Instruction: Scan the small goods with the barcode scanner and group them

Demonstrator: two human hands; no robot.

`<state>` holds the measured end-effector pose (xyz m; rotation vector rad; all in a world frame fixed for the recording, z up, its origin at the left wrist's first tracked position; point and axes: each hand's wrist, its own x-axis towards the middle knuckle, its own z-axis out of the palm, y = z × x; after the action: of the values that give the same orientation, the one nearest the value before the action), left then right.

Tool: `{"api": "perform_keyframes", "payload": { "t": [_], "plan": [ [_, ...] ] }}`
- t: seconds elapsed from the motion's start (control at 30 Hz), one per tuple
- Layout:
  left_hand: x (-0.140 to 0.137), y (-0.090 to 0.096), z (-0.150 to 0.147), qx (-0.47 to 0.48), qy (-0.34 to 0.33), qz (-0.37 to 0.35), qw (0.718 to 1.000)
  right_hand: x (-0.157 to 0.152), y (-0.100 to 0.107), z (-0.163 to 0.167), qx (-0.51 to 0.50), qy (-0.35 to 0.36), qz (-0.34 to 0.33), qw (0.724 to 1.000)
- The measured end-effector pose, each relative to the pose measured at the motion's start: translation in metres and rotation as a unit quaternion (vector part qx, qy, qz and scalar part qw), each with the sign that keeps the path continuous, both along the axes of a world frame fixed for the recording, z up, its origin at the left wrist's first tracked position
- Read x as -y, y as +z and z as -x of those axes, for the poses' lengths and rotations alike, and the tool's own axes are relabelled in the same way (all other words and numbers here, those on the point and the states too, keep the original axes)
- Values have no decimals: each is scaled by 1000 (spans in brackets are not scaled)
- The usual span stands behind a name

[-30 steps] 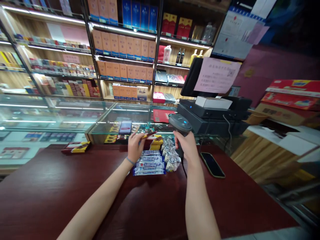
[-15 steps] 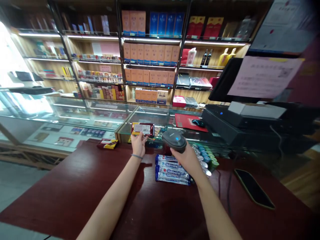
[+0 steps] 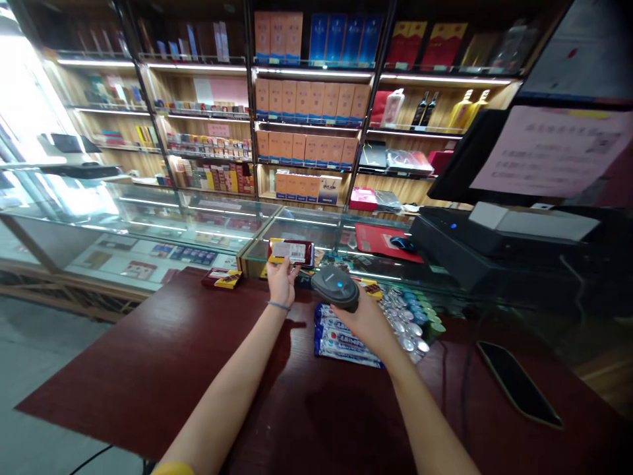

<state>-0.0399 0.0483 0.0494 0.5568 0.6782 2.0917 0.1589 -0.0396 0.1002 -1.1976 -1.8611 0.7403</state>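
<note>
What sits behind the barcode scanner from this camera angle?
Beyond the barcode scanner, the glass counter shows above it, and part of a yellow-and-brown package peeks out at its right. How far that package continues leftward, and anything directly behind the scanner, is covered.

Stocked shelves (image 3: 316,70) (bottles (image 3: 459,113) included) and a glass display counter (image 3: 222,224) mark a shop.
</note>
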Motion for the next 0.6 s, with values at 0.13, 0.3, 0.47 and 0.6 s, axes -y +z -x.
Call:
{"api": "perform_keyframes", "payload": {
  "t": [0.13, 0.3, 0.47, 0.6],
  "plan": [
    [7, -1, 8, 14, 6, 3, 1000, 4, 0, 5, 6, 10, 4, 1000],
    [21, -10, 23, 9, 1, 5, 1000, 9, -4, 16, 31, 25, -2, 999],
    [32, -17, 41, 6, 18, 22, 1000, 13, -10, 28, 50, 21, 13, 998],
    [38, -23, 65, -14, 54, 51, 997, 17, -15, 37, 28, 43, 22, 998]
  ]
}}
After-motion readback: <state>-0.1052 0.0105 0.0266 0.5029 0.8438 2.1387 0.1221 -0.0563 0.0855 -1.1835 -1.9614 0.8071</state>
